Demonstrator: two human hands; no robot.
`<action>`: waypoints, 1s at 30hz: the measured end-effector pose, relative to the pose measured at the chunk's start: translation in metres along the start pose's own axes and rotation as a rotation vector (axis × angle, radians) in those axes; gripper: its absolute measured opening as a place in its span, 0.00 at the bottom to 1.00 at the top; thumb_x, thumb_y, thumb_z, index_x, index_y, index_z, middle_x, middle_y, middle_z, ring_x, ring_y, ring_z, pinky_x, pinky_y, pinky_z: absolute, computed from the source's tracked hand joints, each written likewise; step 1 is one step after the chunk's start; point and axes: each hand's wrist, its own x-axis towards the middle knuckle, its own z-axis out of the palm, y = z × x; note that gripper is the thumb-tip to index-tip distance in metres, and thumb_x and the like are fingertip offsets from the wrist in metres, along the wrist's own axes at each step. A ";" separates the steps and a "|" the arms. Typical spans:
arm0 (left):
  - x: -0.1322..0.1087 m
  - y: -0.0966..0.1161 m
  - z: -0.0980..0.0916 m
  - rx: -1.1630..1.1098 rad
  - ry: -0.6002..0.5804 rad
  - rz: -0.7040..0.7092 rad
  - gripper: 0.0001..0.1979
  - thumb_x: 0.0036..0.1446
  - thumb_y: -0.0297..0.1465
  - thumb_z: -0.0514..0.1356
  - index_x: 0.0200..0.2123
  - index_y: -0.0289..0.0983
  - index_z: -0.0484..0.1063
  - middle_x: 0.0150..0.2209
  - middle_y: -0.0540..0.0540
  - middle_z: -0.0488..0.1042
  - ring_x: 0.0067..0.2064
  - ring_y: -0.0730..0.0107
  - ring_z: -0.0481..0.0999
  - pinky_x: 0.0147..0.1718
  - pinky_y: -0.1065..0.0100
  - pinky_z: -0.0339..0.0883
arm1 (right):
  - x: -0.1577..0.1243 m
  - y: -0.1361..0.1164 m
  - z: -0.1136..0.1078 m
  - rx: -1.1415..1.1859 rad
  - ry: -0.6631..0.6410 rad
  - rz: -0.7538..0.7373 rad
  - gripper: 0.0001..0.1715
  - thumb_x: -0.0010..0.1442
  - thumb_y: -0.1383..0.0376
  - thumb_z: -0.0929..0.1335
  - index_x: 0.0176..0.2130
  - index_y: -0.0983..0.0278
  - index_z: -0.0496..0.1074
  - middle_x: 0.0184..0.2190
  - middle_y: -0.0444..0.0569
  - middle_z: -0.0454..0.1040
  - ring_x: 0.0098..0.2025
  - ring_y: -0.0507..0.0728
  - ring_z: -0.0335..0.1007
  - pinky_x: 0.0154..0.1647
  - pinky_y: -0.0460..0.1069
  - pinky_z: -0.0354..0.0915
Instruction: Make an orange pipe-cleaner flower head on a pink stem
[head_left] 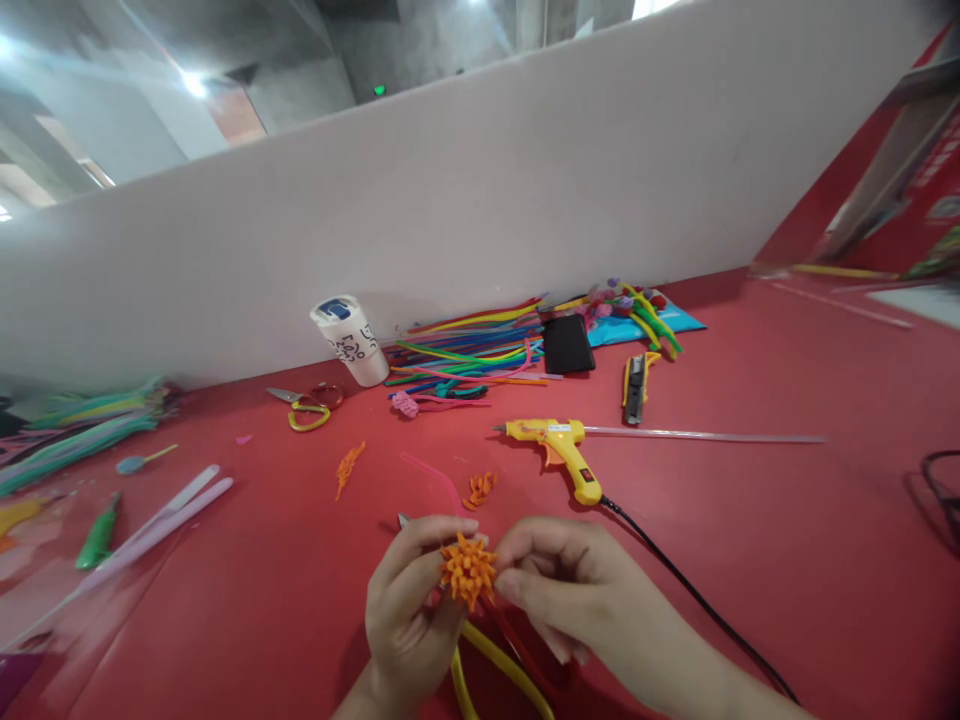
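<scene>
My left hand [409, 610] and my right hand [570, 590] meet low in the middle of the view over the red table [750, 560]. Both pinch a small orange pipe-cleaner flower [468, 570], the left from its left side, the right from its right. Yellow and red pipe-cleaner stems [495, 660] trail down from the flower toward me. A pink pipe cleaner [435, 478] lies on the table just beyond my hands, with small orange curled pieces [480, 488] beside it.
A yellow glue gun [559, 450] with a black cord lies behind my hands, a long glue stick [705, 435] to its right. Farther back: a paper cup [351, 340], scissors [307, 405], a pile of coloured pipe cleaners [472, 355], a black phone [568, 343], a utility knife [636, 385], a white partition.
</scene>
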 end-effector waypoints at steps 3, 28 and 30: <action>-0.001 0.000 0.000 -0.004 0.004 -0.004 0.10 0.53 0.22 0.61 0.39 0.37 0.74 0.40 0.44 0.73 0.38 0.67 0.75 0.35 0.66 0.71 | 0.000 0.001 -0.001 -0.015 -0.003 -0.009 0.10 0.49 0.59 0.67 0.26 0.64 0.66 0.10 0.32 0.55 0.11 0.43 0.47 0.12 0.41 0.43; 0.001 0.003 0.000 0.018 0.021 -0.019 0.10 0.53 0.26 0.62 0.40 0.37 0.74 0.39 0.43 0.74 0.37 0.66 0.75 0.34 0.67 0.72 | -0.001 0.001 -0.001 -0.041 -0.018 -0.012 0.11 0.49 0.59 0.67 0.29 0.65 0.66 0.13 0.33 0.56 0.12 0.44 0.51 0.14 0.41 0.48; 0.004 0.004 0.002 0.028 0.031 -0.017 0.09 0.53 0.27 0.61 0.39 0.37 0.74 0.38 0.43 0.74 0.36 0.67 0.75 0.33 0.68 0.72 | 0.000 0.002 -0.002 -0.052 -0.015 -0.012 0.11 0.49 0.59 0.67 0.29 0.64 0.66 0.13 0.33 0.56 0.13 0.44 0.51 0.14 0.41 0.48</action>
